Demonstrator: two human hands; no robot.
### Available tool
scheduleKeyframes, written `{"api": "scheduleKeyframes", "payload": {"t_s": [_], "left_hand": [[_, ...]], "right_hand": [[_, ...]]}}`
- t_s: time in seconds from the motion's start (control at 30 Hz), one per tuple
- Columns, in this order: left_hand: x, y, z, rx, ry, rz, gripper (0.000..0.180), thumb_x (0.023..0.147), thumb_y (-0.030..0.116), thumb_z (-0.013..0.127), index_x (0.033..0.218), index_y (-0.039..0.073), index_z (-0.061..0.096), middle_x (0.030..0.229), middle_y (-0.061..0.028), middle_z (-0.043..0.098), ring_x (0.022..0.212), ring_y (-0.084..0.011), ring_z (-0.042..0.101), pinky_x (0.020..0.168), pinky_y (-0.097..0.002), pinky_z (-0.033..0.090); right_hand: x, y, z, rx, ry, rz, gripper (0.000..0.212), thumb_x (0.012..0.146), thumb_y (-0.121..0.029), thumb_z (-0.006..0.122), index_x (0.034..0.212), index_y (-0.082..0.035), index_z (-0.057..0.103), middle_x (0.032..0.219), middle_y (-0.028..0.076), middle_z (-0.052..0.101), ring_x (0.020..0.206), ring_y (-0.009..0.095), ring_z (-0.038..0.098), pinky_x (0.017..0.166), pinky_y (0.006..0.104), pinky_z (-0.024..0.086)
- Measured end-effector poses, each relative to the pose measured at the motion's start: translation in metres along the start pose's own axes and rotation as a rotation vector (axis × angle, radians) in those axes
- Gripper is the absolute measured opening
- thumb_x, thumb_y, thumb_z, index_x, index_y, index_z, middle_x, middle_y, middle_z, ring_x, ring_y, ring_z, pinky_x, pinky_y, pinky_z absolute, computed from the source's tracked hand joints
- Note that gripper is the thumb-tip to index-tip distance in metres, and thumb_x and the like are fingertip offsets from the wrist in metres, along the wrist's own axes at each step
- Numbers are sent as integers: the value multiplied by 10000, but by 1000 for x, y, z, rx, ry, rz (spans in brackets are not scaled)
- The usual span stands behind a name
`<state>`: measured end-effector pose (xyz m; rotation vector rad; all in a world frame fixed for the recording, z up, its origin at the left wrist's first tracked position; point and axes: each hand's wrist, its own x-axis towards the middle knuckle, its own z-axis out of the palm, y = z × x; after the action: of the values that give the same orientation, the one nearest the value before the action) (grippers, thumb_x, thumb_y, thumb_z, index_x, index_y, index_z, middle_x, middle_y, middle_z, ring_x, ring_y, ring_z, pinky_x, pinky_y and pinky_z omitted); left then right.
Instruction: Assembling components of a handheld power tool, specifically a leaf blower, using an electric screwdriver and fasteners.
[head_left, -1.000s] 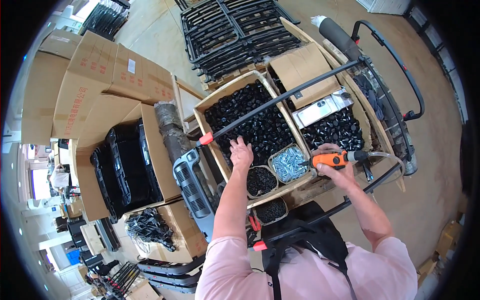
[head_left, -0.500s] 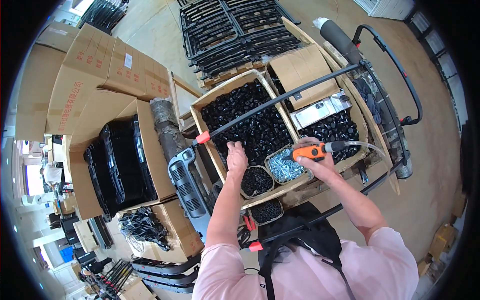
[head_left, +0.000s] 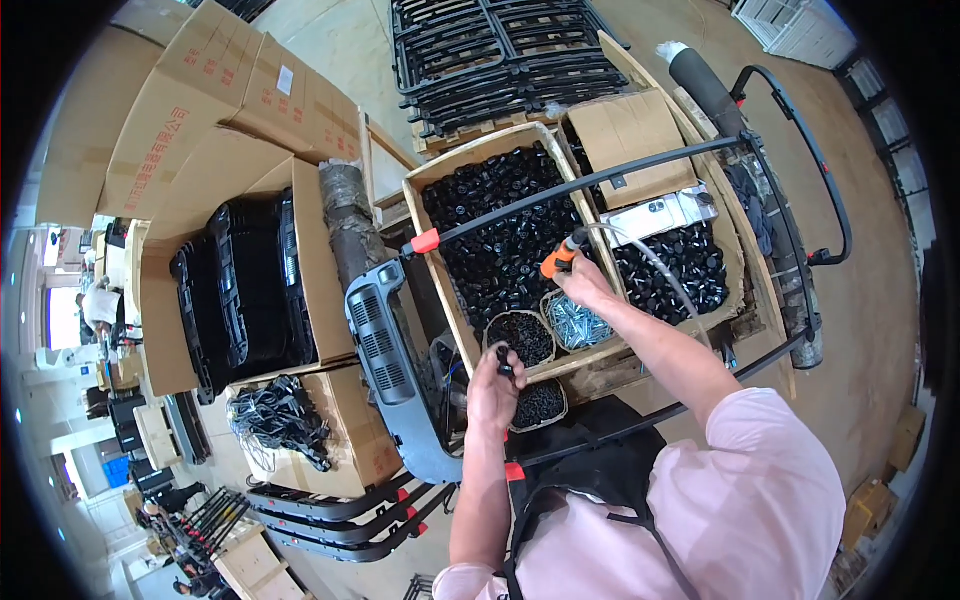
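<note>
My left hand [head_left: 492,390] is closed around a small black plastic part [head_left: 505,364], just left of a basket of small black pieces [head_left: 521,338]. My right hand [head_left: 586,281] grips an orange and black air screwdriver [head_left: 562,258] with a clear hose [head_left: 664,270] running off it. That tool is over the right edge of a wooden-sided bin [head_left: 592,228] full of black plastic parts [head_left: 515,245]. Below my right wrist lies a basket of silver screws [head_left: 577,324]. A black tubular frame [head_left: 580,187] with red end pieces crosses above the bins.
A grey vented panel [head_left: 385,350] stands left of the bins. Further left, a carton [head_left: 308,255] holds black mouldings, and a cable bundle [head_left: 280,420] lies on another box. At right, black caps [head_left: 690,270] fill a second bin with a white box [head_left: 660,215] on top. Stacked frames [head_left: 500,60] stand behind.
My left hand has drawn back from the big bin toward me and now holds a black part. My right hand has moved the screwdriver left and away from me. The view has shifted slightly.
</note>
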<state>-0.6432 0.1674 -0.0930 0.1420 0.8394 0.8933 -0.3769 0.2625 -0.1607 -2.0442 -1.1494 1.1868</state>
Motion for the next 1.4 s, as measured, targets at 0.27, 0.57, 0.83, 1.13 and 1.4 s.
{"api": "scheduleKeyframes", "payload": {"t_s": [0.27, 0.57, 0.83, 1.13, 1.4], "left_hand": [[-51, -30, -14, 67, -28, -47, 356, 1090, 213, 567, 1405, 49, 565, 1132, -78, 664, 950, -183, 641, 763, -326, 537], [-61, -24, -5, 239, -77, -107, 355, 1084, 300, 594, 1349, 62, 594, 1091, -69, 686, 914, -167, 652, 771, -317, 546], [-63, -42, -44, 251, -52, 57, 217, 1092, 285, 541, 1186, 105, 618, 918, -1, 675, 722, -116, 649, 572, -267, 495], [-86, -26, -73, 211, -29, 136, 198, 1081, 283, 561, 1180, 124, 626, 920, 14, 658, 741, -108, 632, 569, -260, 479], [-85, -14, -76, 213, -49, 75, 263, 1111, 319, 530, 1293, 157, 629, 1009, 31, 672, 816, -90, 618, 671, -253, 491]], "right_hand": [[-52, 52, 11, -714, -226, -396, 353, 879, -210, 748, 1136, 14, 654, 998, 256, 720, 989, 427, 718, 884, 527, 571], [-33, 85, 30, -766, -307, -515, 135, 850, -85, 621, 919, -15, 714, 987, 265, 717, 957, 447, 716, 854, 543, 579], [-16, 113, 29, -977, -107, -597, 207, 861, -110, 737, 1048, -25, 710, 1053, 237, 728, 1034, 447, 702, 885, 526, 575], [-18, 75, 30, -984, -216, -773, 151, 882, -11, 566, 974, 70, 655, 955, 330, 694, 940, 506, 689, 825, 579, 548], [-29, 69, 9, -672, -4, -589, 175, 929, -54, 607, 1020, 31, 730, 961, 237, 752, 913, 407, 742, 751, 504, 584]]}}
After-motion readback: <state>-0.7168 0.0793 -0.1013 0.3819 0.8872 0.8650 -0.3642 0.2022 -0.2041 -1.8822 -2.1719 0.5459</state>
